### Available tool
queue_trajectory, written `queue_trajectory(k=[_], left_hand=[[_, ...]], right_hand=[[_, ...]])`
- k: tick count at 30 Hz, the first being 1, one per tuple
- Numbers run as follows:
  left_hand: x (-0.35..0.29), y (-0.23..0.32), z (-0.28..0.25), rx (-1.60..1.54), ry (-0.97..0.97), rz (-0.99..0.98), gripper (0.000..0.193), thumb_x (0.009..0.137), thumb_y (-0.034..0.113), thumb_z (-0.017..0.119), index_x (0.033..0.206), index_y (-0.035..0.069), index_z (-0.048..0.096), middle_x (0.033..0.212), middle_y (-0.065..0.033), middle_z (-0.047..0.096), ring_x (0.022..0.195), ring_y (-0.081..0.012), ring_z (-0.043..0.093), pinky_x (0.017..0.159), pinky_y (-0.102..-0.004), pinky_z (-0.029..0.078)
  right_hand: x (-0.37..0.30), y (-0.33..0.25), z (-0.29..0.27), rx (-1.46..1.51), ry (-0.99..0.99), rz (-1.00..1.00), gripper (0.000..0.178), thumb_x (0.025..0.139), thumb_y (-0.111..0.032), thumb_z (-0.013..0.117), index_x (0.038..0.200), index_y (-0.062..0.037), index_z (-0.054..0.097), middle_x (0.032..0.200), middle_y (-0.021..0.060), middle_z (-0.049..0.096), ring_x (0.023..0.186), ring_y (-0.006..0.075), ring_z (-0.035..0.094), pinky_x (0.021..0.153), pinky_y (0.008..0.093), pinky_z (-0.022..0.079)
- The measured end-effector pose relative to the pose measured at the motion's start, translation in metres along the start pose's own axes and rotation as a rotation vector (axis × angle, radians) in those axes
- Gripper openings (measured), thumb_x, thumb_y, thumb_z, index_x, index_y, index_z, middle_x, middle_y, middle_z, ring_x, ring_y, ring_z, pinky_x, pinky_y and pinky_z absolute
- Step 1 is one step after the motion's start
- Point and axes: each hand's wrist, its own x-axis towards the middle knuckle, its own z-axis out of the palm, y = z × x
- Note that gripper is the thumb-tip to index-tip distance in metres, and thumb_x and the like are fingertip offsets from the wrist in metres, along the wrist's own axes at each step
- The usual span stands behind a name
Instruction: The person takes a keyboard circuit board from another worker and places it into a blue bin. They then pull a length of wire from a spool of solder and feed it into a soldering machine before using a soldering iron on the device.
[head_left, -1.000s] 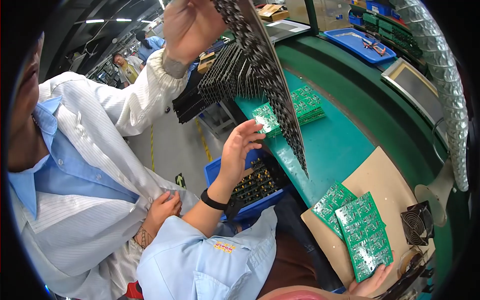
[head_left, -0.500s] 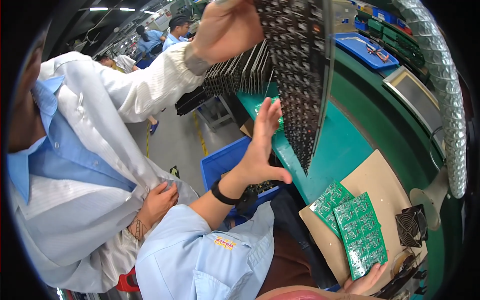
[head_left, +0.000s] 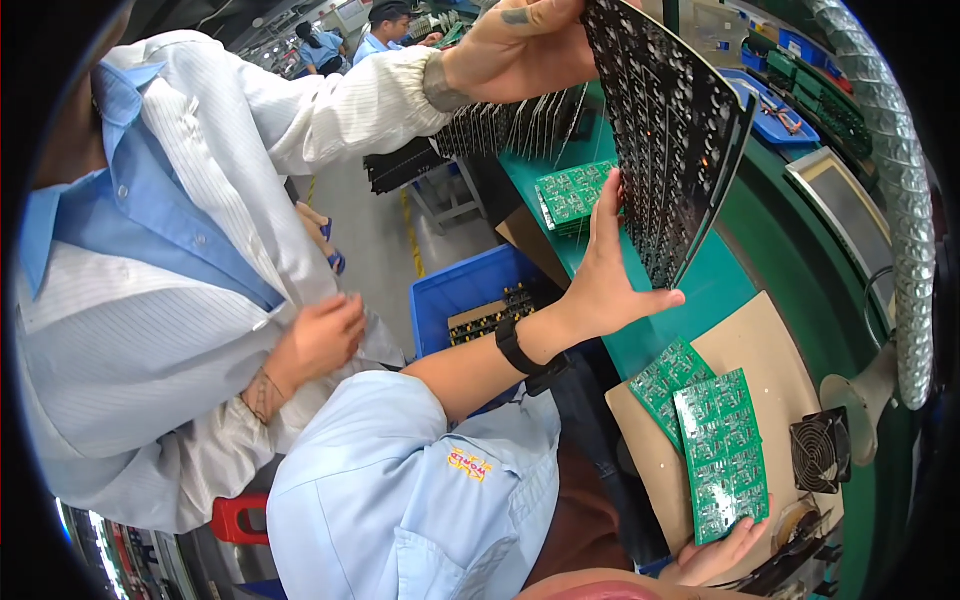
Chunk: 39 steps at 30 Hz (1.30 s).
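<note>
A co-worker's hand (head_left: 525,50) holds a black circuit-board panel (head_left: 665,130) upright, with what looks like another panel edge behind it. My left hand (head_left: 610,285) is at the lower part of that panel, fingers stretched up and thumb spread to the right. Whether it touches the panel I cannot tell. Low on the right, my right hand (head_left: 722,552) grips the bottom end of a green circuit board (head_left: 722,450), tilted over the cardboard. Partly under it lies a second green circuit board (head_left: 660,385).
Cardboard (head_left: 775,340) covers part of the green bench (head_left: 640,335). Beyond my left hand sits a stack of green boards (head_left: 575,190), and farther back a row of black panels (head_left: 510,130). A blue bin (head_left: 435,315), a small fan (head_left: 820,450) and a foil duct (head_left: 880,150) stand around.
The black panel has swung rightward and turned, showing its edge. My left hand has moved up and right with it. The co-worker's other hand has lifted slightly. My right hand stays low with the green board.
</note>
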Motion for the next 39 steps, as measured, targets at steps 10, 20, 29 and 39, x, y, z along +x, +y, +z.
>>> queue_trajectory(k=[10, 20, 29, 39], left_hand=[[-0.011, 0.0, -0.006, 0.003, -0.022, -0.011, 0.148, 0.065, 0.027, 0.097, 0.165, 0.006, -0.011, 0.164, -0.024, 0.023, 0.153, -0.0372, 0.029, 0.126, -0.0474, 0.025], [-0.019, -0.014, -0.017, -0.015, 0.035, -0.018, 0.147, 0.066, 0.025, 0.097, 0.166, 0.008, -0.01, 0.166, -0.0252, 0.023, 0.155, -0.0382, 0.027, 0.127, -0.0475, 0.024], [-0.026, -0.026, -0.014, 0.104, 0.043, 0.071, 0.148, 0.066, 0.025, 0.098, 0.165, 0.006, -0.011, 0.167, -0.0247, 0.022, 0.157, -0.0376, 0.023, 0.127, -0.047, 0.021], [0.024, 0.065, -0.104, -0.047, 0.183, 0.167, 0.143, 0.068, 0.029, 0.097, 0.165, 0.004, -0.004, 0.166, -0.0239, 0.026, 0.156, -0.0356, 0.025, 0.126, -0.0451, 0.023]], right_hand=[[0.005, 0.009, -0.007, 0.013, -0.057, -0.036, 0.054, 0.109, -0.025, 0.053, 0.153, 0.0035, 0.042, 0.144, 0.0184, 0.053, 0.128, 0.0292, 0.056, 0.109, 0.0435, 0.046], [0.008, 0.01, -0.009, 0.0, -0.039, -0.053, 0.054, 0.109, -0.026, 0.053, 0.153, 0.0036, 0.042, 0.145, 0.0182, 0.053, 0.128, 0.0301, 0.056, 0.11, 0.0436, 0.046], [0.036, 0.051, -0.093, -0.189, 0.055, 0.168, 0.071, 0.096, -0.029, 0.076, 0.154, -0.0023, 0.045, 0.162, 0.0167, 0.041, 0.145, 0.0453, 0.041, 0.113, 0.0443, 0.046], [-0.014, -0.035, 0.02, -0.075, -0.09, -0.042, 0.032, 0.105, -0.026, 0.059, 0.122, 0.0005, 0.062, 0.114, 0.0143, 0.065, 0.086, 0.026, 0.055, 0.076, 0.0429, 0.045]])
